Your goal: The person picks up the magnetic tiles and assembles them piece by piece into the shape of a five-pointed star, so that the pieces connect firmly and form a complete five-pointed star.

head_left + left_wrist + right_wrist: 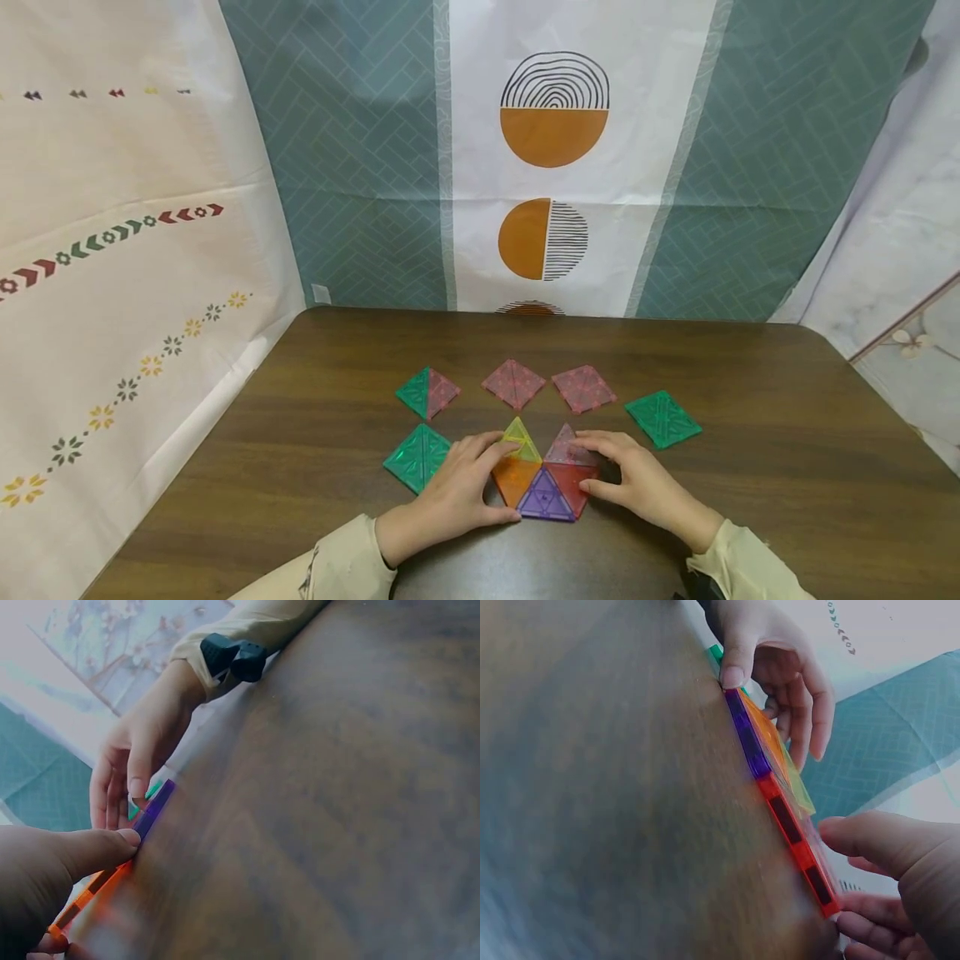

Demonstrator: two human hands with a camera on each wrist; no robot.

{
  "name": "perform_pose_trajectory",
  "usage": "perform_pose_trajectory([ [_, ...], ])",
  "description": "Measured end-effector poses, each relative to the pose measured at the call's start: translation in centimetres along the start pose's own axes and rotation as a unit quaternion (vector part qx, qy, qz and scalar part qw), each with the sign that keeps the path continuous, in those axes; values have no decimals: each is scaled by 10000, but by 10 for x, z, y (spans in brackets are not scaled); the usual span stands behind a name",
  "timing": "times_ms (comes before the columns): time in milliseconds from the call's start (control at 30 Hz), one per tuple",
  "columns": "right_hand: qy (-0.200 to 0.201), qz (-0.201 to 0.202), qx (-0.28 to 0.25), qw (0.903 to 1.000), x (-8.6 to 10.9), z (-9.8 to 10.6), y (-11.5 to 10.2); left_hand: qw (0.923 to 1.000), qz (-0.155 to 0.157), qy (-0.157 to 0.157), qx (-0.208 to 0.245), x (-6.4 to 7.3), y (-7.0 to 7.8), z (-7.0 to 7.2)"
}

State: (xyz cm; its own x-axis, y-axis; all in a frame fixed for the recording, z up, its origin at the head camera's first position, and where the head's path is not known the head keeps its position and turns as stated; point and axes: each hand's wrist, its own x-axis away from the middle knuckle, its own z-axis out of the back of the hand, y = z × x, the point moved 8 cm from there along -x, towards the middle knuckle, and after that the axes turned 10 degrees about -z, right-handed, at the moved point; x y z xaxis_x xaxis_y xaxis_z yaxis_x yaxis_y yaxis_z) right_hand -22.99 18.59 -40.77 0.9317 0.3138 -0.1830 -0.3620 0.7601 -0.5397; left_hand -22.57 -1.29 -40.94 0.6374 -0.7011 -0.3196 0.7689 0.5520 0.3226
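Your left hand [463, 487] is curved round the orange triangle [516, 480], its thumb pressed at the near corner where the purple triangle [545, 500] begins and its upper fingers touching the yellow triangle [527, 442]. Your right hand [637, 482] grips the red triangle [567, 481], thumb resting on it and the upper fingers bent over the outer side of the pink triangle [562, 448]. Between your two sets of fingers, these five tiles join edge to edge in a fan, purple nearest you, with a gap at the far side between yellow and pink. Just left of your left fingers lies a green diamond [416, 457], partly behind that hand, and beyond it sits a green-and-pink diamond [428, 393]. Farther ahead, past the fingers of both hands, lie a pink diamond [513, 384] and a second pink diamond [584, 389], side by side but apart. Another green diamond [663, 419] lies beyond your right fingers, off to the right. All rest on the brown tabletop [757, 408], which runs out around your hands to a teal-and-white cloth [367, 167] hanging behind.
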Motion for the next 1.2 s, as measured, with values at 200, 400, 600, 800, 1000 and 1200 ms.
perform_pose_trajectory([
  [200, -438, -34, 178, 9989, 1, -3, 7, 9999, 115, 60, 32, 1, -1, -1],
  [400, -621, -25, 354, 9974, 1, -5, 14, 9998, 155, 11, -93, 1, -3, -2],
  [600, -263, 207, 514, 9981, 2, -7, 15, 9999, 125, 3, -107, 2, -3, -2],
  [800, 84, 454, 612, 9971, 1, -6, 14, 9998, 79, 182, 37, 2, -3, 0],
  [1000, 297, 612, 737, 9950, 2, -4, 9, 9992, 212, 175, 301, 2, -3, 1],
  [1200, -2, 207, 551, 9983, 0, -7, 16, 9993, 222, 150, 256, 1, -3, 0],
])
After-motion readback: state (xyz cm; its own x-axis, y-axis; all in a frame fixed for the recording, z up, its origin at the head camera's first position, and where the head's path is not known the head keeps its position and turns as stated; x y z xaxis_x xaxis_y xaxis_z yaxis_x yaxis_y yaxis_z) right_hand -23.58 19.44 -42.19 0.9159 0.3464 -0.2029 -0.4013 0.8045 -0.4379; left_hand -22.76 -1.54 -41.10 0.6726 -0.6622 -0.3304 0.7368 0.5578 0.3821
